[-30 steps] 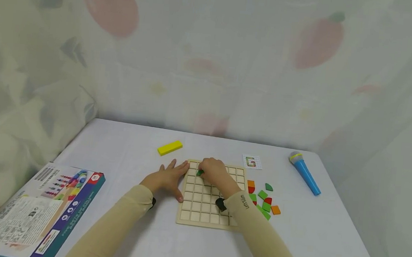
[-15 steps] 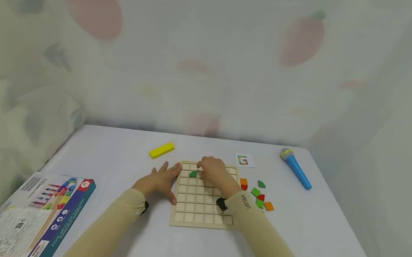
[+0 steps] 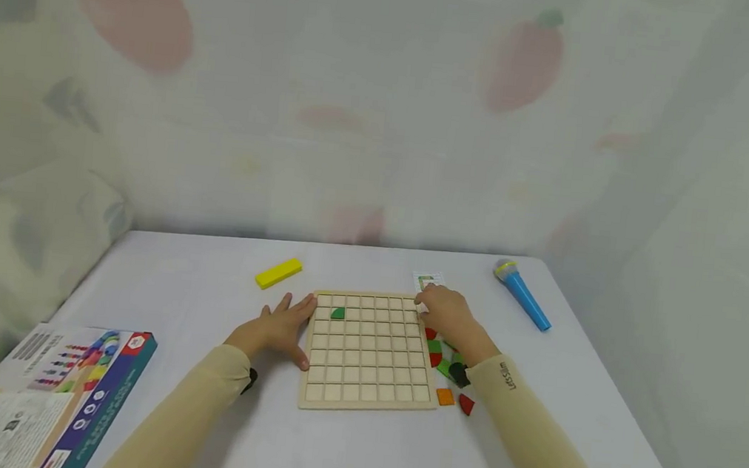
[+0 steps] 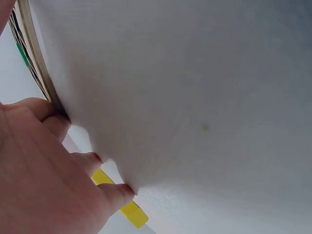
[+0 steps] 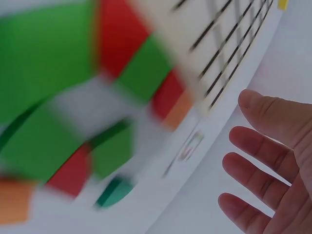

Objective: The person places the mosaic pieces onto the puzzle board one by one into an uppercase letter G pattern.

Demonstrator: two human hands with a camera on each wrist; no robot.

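1. Head view. I see the wooden grid board (image 3: pixel 369 352) lying flat at mid-table, its edges square to the table's sides. A single green piece (image 3: pixel 338 312) sits in a cell of the second row near the left edge, curved corner toward the top left. My left hand (image 3: pixel 279 327) rests flat, fingers spread, against the board's left edge. My right hand (image 3: pixel 444 311) hovers at the far right corner, above the loose coloured pieces (image 3: pixel 446 367) and hiding some. A yellow block (image 3: pixel 278 272), a pattern card (image 3: pixel 427 279), a blue toy microphone (image 3: pixel 521 294) and a game box (image 3: pixel 46 395) lie around.

2. Left wrist view. Fingers (image 4: pixel 58 124) press the board's rim (image 4: pixel 36 63); the block (image 4: pixel 122 200) lies beyond.

3. Right wrist view. Only here do the fingers (image 5: pixel 263 153) show relaxed, apart, holding nothing; the pieces (image 5: pixel 58 122) are blurred.
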